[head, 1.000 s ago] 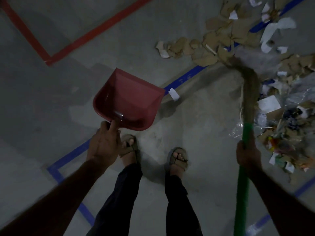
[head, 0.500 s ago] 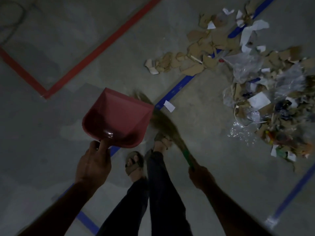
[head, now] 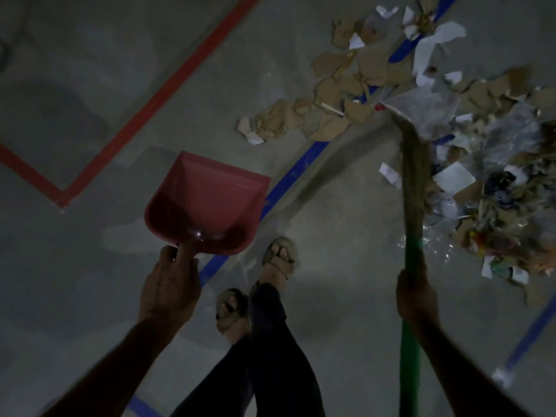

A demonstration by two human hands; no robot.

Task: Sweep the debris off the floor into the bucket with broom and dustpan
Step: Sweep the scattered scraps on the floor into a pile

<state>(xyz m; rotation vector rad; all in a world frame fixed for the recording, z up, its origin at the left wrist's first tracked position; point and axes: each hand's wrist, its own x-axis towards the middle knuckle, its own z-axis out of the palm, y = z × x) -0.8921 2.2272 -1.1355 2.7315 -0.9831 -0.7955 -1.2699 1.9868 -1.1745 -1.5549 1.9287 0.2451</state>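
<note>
My left hand (head: 170, 285) grips the handle of a red dustpan (head: 207, 206), held above the floor with its mouth pointing away from me; nothing lies in it. My right hand (head: 415, 291) is closed around the green handle of a broom (head: 413, 182). The blurred straw bristles reach up and left of the hand to the near edge of the debris pile (head: 469, 164): torn cardboard, white paper scraps and clear plastic spread over the upper right of the floor. A single white scrap (head: 388, 173) lies just left of the bristles. No bucket is in view.
The grey concrete floor carries a red tape line (head: 156, 99) at upper left and a blue tape line (head: 296, 173) running diagonally under the dustpan and the pile. My two sandalled feet (head: 279, 255) stand between the dustpan and the broom.
The broom has swung from beside the dustpan, near my feet, back out to the right edge of the pile. The white scrap now lies by the pile. My feet have shifted.
</note>
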